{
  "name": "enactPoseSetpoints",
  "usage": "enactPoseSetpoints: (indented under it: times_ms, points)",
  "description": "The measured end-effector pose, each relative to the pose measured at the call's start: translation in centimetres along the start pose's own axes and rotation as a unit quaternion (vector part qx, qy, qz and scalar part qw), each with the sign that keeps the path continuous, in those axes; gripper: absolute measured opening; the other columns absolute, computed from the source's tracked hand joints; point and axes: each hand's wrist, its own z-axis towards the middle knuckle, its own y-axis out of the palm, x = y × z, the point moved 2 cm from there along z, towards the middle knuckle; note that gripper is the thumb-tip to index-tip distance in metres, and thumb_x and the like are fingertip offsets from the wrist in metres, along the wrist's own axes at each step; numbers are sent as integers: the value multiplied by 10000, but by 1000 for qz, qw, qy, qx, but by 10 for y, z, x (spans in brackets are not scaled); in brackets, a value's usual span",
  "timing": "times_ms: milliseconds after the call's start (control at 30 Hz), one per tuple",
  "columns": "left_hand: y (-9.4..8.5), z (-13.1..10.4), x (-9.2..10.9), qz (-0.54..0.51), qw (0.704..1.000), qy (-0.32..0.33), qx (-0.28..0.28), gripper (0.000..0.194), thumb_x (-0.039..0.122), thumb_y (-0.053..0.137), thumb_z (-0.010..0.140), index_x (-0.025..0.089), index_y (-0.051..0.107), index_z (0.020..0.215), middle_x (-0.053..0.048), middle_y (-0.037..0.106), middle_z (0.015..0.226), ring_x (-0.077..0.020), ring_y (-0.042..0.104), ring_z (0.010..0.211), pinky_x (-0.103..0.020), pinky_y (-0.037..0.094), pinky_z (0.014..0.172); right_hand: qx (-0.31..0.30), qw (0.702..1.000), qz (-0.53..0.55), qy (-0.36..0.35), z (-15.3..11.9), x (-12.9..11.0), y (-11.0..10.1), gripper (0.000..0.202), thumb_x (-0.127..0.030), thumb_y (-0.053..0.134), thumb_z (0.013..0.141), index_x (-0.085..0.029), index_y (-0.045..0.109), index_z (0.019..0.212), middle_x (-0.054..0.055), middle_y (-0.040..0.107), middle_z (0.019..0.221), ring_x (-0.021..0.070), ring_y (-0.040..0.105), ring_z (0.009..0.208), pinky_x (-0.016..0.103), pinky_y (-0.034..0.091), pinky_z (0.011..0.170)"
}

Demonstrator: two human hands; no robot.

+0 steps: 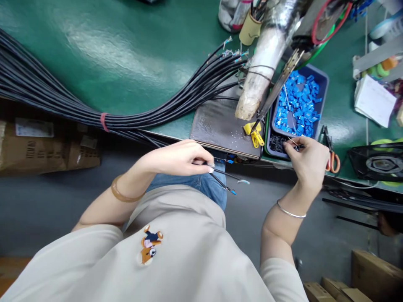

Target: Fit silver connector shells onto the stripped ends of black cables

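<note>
My left hand (185,158) is closed on several thin black cables (228,174), whose ends stick out to the right; some tips are blue and one shows bare pale wires. My right hand (307,161) is at the front of a compartment of small black parts (277,143), with its thumb and fingers pinched together. A thin light-coloured strand shows near its fingertips, but what the pinch holds is too small to tell. Behind it, a grey bin (324,90) holds blue connector pieces (296,105).
A bundle of black cables (141,119) with a pink tie lies along the green table (103,50). Yellow snips (254,134) rest on a dark board (217,121), below a wrapped tube (260,75). Orange-handled scissors (332,161) and a black fan (378,163) are at right.
</note>
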Motion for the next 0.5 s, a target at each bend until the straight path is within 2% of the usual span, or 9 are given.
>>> enactPoseSetpoints:
  times_ms: [67,100,200,267,333,400,500]
  points:
    - [7,16,8,-24,998,52,-12,153,234,559,846,159,689,816,54,484,586,-48,357,533,-182,288,552,14,1000,-3,4,-4,-1,0,36,-224,684,741,-189,690,743,-4,599,621,97,449,547,268,326,638]
    - [11,24,11,-38,997,68,0,154,219,563,835,158,704,834,52,488,582,-50,360,534,-181,296,555,29,1000,-2,11,-6,-2,-2,35,-220,671,743,-187,681,747,-18,562,588,93,432,527,269,327,632]
    - [20,46,16,-98,988,92,74,185,173,559,807,137,721,888,27,588,648,-55,416,562,-183,332,575,128,990,57,33,-18,-7,-12,52,-220,635,760,-173,652,774,-34,531,593,72,403,493,258,337,601]
    - [24,56,15,-150,975,87,138,185,144,563,784,117,709,894,-2,647,728,-69,497,625,-183,372,604,216,965,144,30,-29,-14,-21,55,-214,633,764,-160,623,760,-14,573,678,62,423,527,238,338,572]
    - [26,60,12,-201,959,65,188,142,137,576,776,104,687,859,-12,652,740,-79,542,655,-181,399,609,278,927,251,23,-42,-24,-28,71,-191,663,739,-150,605,749,-2,572,726,59,447,564,217,322,529]
    - [27,61,12,-239,944,38,225,89,148,599,782,98,663,820,-8,638,705,-73,549,632,-175,414,596,292,894,341,21,-54,-36,-30,85,-185,697,723,-143,633,761,-1,576,739,48,446,561,200,305,492]
    - [28,59,15,-281,925,14,255,74,160,608,810,95,641,802,-12,645,664,-67,571,606,-167,442,598,217,876,431,22,-68,-56,-21,101,-182,742,705,-164,693,792,-3,622,737,43,461,546,190,300,462]
